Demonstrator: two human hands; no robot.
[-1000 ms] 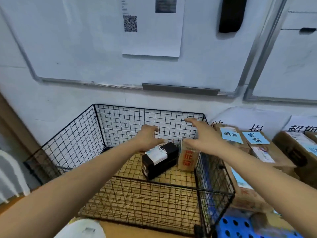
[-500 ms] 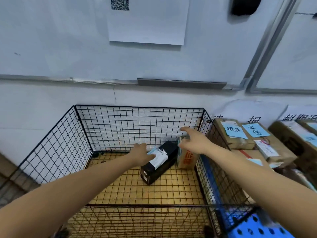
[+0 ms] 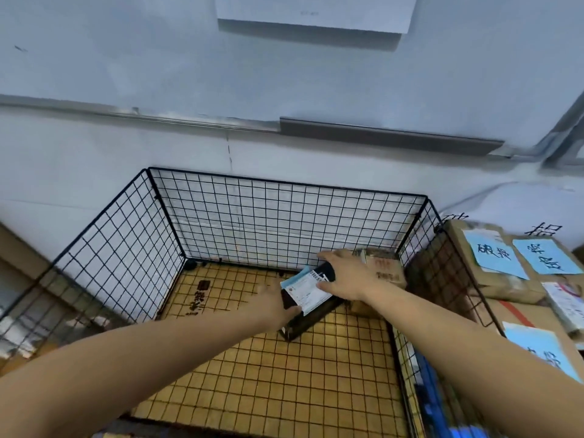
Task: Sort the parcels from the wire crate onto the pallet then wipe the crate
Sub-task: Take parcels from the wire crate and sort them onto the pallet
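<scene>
A black wire crate [image 3: 284, 210] stands against the wall, floored with brown cardboard. In its far right corner lies a black box [image 3: 311, 314] with a white shipping label, and behind it stands a brown carton [image 3: 384, 270] with red print. My left hand [image 3: 271, 306] grips the black box at its near left end. My right hand [image 3: 344, 275] lies over the box's far end, fingers spread across its top. The carton is partly hidden by my right hand.
Right of the crate, brown parcels [image 3: 505, 279] with blue handwritten notes are stacked. A blue pallet [image 3: 433, 403] shows at the lower right. A whiteboard rail [image 3: 388, 139] runs along the wall above. A blurred shelf sits outside the crate's left side.
Both hands have gone down into the crate. The left hand closed on the black box's near end and the right hand moved from the brown carton onto the box's top.
</scene>
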